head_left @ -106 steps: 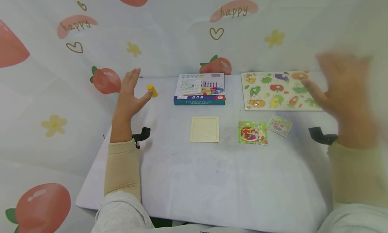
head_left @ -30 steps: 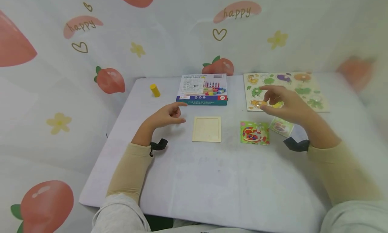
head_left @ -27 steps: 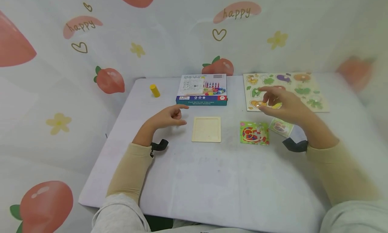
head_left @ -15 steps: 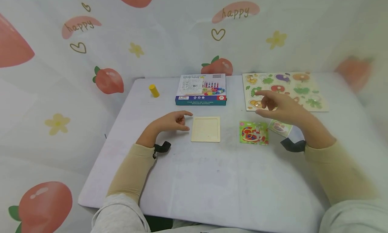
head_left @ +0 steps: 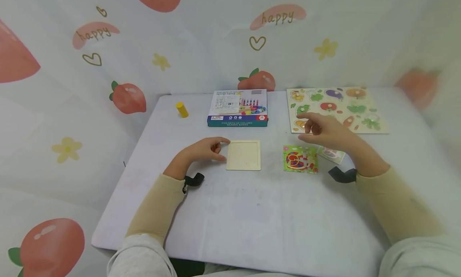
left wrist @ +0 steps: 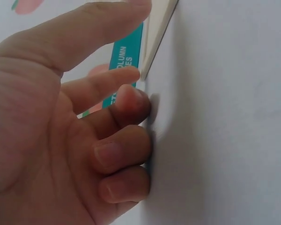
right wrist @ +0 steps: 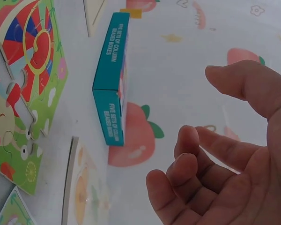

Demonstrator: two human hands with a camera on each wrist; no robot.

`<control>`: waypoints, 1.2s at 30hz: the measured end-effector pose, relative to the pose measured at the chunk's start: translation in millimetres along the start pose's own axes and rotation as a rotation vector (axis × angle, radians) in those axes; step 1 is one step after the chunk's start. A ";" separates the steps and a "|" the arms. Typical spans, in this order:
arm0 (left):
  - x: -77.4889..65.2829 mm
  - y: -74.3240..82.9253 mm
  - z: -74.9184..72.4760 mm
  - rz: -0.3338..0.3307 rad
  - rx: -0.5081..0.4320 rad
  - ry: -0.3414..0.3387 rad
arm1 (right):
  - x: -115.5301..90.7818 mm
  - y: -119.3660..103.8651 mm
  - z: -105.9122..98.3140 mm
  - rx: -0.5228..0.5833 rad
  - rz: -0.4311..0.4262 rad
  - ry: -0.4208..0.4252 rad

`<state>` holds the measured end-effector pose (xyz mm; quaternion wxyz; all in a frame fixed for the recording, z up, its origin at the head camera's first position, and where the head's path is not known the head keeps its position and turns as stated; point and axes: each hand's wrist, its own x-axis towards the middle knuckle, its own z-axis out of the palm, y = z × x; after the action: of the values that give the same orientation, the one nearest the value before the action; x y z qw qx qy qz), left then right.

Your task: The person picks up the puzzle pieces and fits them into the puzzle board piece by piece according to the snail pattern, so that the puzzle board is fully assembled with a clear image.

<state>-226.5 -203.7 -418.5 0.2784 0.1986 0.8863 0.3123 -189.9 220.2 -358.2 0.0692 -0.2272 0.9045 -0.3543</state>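
Note:
In the head view my left hand [head_left: 203,151] is at the left side of a square, pale wooden tray [head_left: 243,155] with a raised rim. Its index fingertip is right at the tray's back left corner and its thumb tip at the left edge, the two spread apart. The left wrist view shows the other fingers bent against the tabletop. My right hand [head_left: 329,131] hovers, holding nothing, with thumb and index finger apart. It overlaps the front of a vegetable knob puzzle board [head_left: 360,109] in the head view. Nearer me lies a snail jigsaw puzzle [head_left: 300,159], its pieces slightly separated.
A flat box of beads [head_left: 237,109] stands at the back middle, a yellow cylinder [head_left: 182,109] to its left. A small picture card [head_left: 331,154] lies right of the jigsaw, partly behind the right hand. A printed cloth [head_left: 201,49] hangs behind the white table [head_left: 259,221].
Both hands have come down from raised, spread poses. My left hand has moved right and nearer to the tray's edge; my right hand has drifted left and toward me. The objects stay in place.

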 end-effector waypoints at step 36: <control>-1.1 13.0 11.5 -0.088 0.200 0.010 | 21.0 20.7 39.7 0.187 0.215 -0.262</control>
<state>-216.3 -189.7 -417.0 0.2663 0.1845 0.9223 0.2107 -204.7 199.6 -400.7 0.2445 -0.1660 0.8699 -0.3949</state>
